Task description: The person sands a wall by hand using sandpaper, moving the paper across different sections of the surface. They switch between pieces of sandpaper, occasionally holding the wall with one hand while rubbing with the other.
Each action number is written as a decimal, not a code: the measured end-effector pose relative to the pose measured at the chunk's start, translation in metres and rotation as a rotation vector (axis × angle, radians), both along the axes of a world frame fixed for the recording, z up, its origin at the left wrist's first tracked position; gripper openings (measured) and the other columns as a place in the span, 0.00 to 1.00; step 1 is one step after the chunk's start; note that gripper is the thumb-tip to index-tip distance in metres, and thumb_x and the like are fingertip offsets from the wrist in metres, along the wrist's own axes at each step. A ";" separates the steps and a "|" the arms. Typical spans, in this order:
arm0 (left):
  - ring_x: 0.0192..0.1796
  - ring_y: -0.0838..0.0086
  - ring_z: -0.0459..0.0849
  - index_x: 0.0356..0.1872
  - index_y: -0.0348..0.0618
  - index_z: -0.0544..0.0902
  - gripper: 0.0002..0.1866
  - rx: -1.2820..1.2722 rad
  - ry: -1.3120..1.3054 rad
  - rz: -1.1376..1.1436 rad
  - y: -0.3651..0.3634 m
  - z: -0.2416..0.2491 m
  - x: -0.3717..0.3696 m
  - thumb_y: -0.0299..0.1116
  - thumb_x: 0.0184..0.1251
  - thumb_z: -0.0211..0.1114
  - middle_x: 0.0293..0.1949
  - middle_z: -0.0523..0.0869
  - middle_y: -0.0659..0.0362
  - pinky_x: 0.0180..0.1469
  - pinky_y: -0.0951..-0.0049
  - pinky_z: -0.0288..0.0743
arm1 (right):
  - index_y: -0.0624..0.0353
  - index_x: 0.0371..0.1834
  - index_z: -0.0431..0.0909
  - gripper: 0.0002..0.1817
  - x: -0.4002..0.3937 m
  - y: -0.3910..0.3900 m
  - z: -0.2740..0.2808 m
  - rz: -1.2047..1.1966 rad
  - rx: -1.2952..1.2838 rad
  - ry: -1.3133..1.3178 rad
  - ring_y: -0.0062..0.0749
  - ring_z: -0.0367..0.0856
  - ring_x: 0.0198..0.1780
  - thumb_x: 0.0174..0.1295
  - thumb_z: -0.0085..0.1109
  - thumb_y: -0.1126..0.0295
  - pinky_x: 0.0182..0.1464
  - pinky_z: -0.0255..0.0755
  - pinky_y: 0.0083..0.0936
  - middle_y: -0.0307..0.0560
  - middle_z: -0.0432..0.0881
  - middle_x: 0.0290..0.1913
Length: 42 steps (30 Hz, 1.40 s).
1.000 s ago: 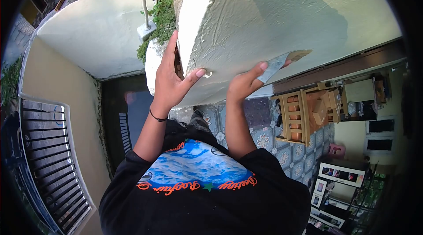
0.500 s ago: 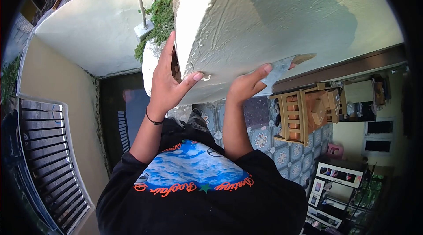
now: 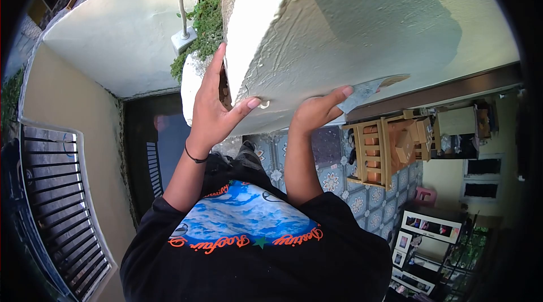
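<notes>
My left hand (image 3: 216, 106) rests at the end of a cream-painted wall (image 3: 317, 47). Its fingers stretch along the wall's edge, and the thumb lies apart on the broad face beside a small curled peel of paint (image 3: 264, 104). Farther right, my right hand (image 3: 318, 110) presses a folded sheet of sandpaper (image 3: 362, 95) to the lower part of the same face. The sheet is greyish with a brown far end, pinched under my thumb; some of the fingers are hidden behind it.
Green plants (image 3: 208, 24) and a pipe in a white block (image 3: 184, 39) stand past the wall's end. A barred gate (image 3: 65, 200) is at left. To the right are a wooden bench (image 3: 370, 155) with boxes, a pink stool (image 3: 427, 195) and patterned floor tiles (image 3: 331, 180).
My right hand and the sandpaper have shifted slightly down and right along the wall. My left hand keeps its place at the wall's edge. The view has tilted a little.
</notes>
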<state>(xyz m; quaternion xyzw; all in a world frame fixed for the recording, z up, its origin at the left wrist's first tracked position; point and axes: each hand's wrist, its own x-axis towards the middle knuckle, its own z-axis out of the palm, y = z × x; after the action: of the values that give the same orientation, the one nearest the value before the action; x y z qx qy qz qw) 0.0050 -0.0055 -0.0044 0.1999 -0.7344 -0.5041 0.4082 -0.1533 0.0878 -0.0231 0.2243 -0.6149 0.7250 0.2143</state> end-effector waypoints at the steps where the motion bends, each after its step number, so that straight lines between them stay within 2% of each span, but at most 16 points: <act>1: 0.67 0.58 0.66 0.69 0.33 0.55 0.51 -0.019 -0.013 0.006 0.000 0.001 0.000 0.46 0.49 0.73 0.65 0.66 0.43 0.67 0.64 0.59 | 0.66 0.73 0.32 0.34 0.009 -0.004 -0.001 -0.026 0.086 0.060 0.49 0.35 0.76 0.74 0.29 0.56 0.73 0.38 0.40 0.64 0.33 0.74; 5: 0.67 0.58 0.66 0.69 0.33 0.55 0.51 0.060 0.043 -0.038 0.000 0.001 -0.002 0.46 0.49 0.73 0.65 0.66 0.43 0.67 0.64 0.59 | 0.69 0.73 0.32 0.34 0.015 -0.006 -0.001 -0.065 0.140 0.243 0.48 0.36 0.76 0.74 0.30 0.57 0.73 0.37 0.38 0.64 0.33 0.74; 7: 0.67 0.58 0.66 0.69 0.33 0.55 0.51 0.018 0.038 -0.022 0.000 -0.001 -0.002 0.46 0.49 0.73 0.65 0.66 0.43 0.67 0.64 0.59 | 0.71 0.72 0.37 0.42 -0.006 0.001 0.005 -0.033 -0.046 -0.005 0.45 0.50 0.73 0.71 0.36 0.45 0.71 0.47 0.36 0.66 0.44 0.73; 12: 0.67 0.58 0.66 0.69 0.33 0.55 0.51 0.018 0.054 -0.022 0.000 -0.001 -0.002 0.45 0.49 0.73 0.65 0.66 0.43 0.67 0.64 0.59 | 0.70 0.72 0.39 0.44 0.005 -0.004 0.000 -0.056 0.018 -0.082 0.48 0.52 0.71 0.69 0.35 0.42 0.70 0.48 0.37 0.67 0.47 0.72; 14: 0.67 0.58 0.66 0.69 0.33 0.55 0.51 0.030 0.069 -0.030 -0.001 0.000 -0.004 0.45 0.49 0.73 0.65 0.66 0.43 0.67 0.64 0.59 | 0.70 0.72 0.37 0.42 0.025 -0.012 -0.006 -0.158 0.121 0.184 0.49 0.48 0.73 0.70 0.35 0.44 0.71 0.46 0.37 0.66 0.43 0.72; 17: 0.67 0.58 0.67 0.69 0.33 0.55 0.51 0.045 0.067 -0.029 0.001 -0.001 -0.002 0.46 0.49 0.73 0.65 0.66 0.43 0.67 0.64 0.59 | 0.68 0.73 0.32 0.40 0.009 -0.003 0.010 -0.048 0.066 0.158 0.49 0.38 0.75 0.72 0.32 0.48 0.73 0.39 0.38 0.66 0.36 0.73; 23: 0.67 0.58 0.67 0.69 0.33 0.55 0.51 0.020 0.063 -0.011 0.001 -0.002 -0.003 0.46 0.49 0.73 0.65 0.66 0.43 0.67 0.64 0.59 | 0.69 0.72 0.28 0.39 0.017 -0.004 0.015 -0.105 0.204 0.180 0.50 0.31 0.76 0.72 0.29 0.51 0.74 0.34 0.41 0.66 0.29 0.74; 29: 0.67 0.59 0.67 0.69 0.33 0.55 0.50 0.024 0.086 -0.020 0.002 -0.004 -0.003 0.46 0.49 0.73 0.65 0.66 0.43 0.67 0.63 0.59 | 0.70 0.72 0.29 0.39 -0.007 0.005 0.012 -0.105 0.198 0.232 0.50 0.34 0.76 0.72 0.28 0.51 0.73 0.36 0.42 0.67 0.32 0.74; 31: 0.67 0.59 0.67 0.69 0.33 0.55 0.50 0.045 0.120 -0.035 0.001 -0.004 -0.003 0.45 0.49 0.73 0.65 0.66 0.43 0.67 0.64 0.59 | 0.70 0.72 0.31 0.39 -0.031 0.015 0.018 0.038 -0.057 -0.210 0.48 0.36 0.76 0.72 0.28 0.49 0.73 0.37 0.39 0.68 0.34 0.73; 32: 0.67 0.59 0.67 0.69 0.33 0.55 0.50 0.043 0.123 -0.034 0.001 -0.002 -0.003 0.45 0.49 0.73 0.65 0.66 0.43 0.67 0.64 0.59 | 0.70 0.72 0.31 0.39 -0.031 0.017 0.023 0.040 -0.059 -0.207 0.48 0.36 0.76 0.72 0.28 0.49 0.73 0.37 0.39 0.68 0.34 0.73; 34: 0.66 0.59 0.67 0.69 0.33 0.55 0.50 0.059 0.150 -0.038 0.003 0.001 -0.003 0.44 0.49 0.73 0.64 0.67 0.43 0.67 0.64 0.60 | 0.71 0.72 0.30 0.39 -0.024 0.020 0.040 0.110 -0.208 -0.523 0.53 0.30 0.76 0.72 0.30 0.51 0.73 0.31 0.42 0.70 0.31 0.73; 35: 0.66 0.59 0.67 0.69 0.33 0.55 0.50 0.058 0.154 -0.038 0.002 0.000 -0.003 0.44 0.49 0.73 0.64 0.67 0.43 0.67 0.64 0.60 | 0.71 0.72 0.30 0.39 -0.017 0.018 0.035 0.111 -0.209 -0.518 0.53 0.30 0.76 0.72 0.30 0.51 0.73 0.31 0.42 0.70 0.31 0.73; 37: 0.65 0.59 0.69 0.70 0.34 0.54 0.50 -0.002 0.099 -0.021 -0.001 -0.002 -0.003 0.43 0.50 0.73 0.64 0.68 0.43 0.66 0.64 0.60 | 0.71 0.72 0.29 0.39 0.009 0.006 0.010 -0.065 0.170 0.147 0.53 0.29 0.76 0.72 0.30 0.52 0.73 0.31 0.43 0.70 0.29 0.73; 38: 0.65 0.59 0.69 0.70 0.34 0.54 0.50 -0.004 0.099 -0.026 0.000 -0.001 -0.004 0.43 0.50 0.73 0.64 0.68 0.43 0.66 0.64 0.60 | 0.71 0.72 0.29 0.39 0.023 0.005 -0.005 -0.070 0.168 0.147 0.53 0.29 0.76 0.72 0.30 0.52 0.73 0.31 0.43 0.70 0.29 0.73; 40: 0.65 0.60 0.69 0.70 0.34 0.54 0.50 0.057 0.142 -0.050 0.002 0.002 -0.004 0.43 0.50 0.73 0.64 0.68 0.43 0.66 0.64 0.60 | 0.70 0.72 0.30 0.38 0.046 0.005 -0.028 -0.015 0.446 0.179 0.53 0.28 0.76 0.72 0.28 0.51 0.73 0.29 0.43 0.70 0.28 0.73; 42: 0.65 0.60 0.69 0.70 0.34 0.54 0.50 0.055 0.153 -0.055 0.001 0.002 -0.005 0.43 0.50 0.73 0.64 0.68 0.43 0.66 0.64 0.60 | 0.69 0.72 0.30 0.37 0.027 0.006 -0.022 -0.052 0.378 0.202 0.50 0.30 0.76 0.73 0.28 0.52 0.73 0.31 0.39 0.68 0.30 0.74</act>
<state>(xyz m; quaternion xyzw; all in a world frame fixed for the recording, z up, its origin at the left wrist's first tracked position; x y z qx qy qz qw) 0.0005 -0.0050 -0.0022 0.1514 -0.6921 -0.5489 0.4436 -0.1261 0.0938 -0.0452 0.3161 -0.7209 0.5649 0.2474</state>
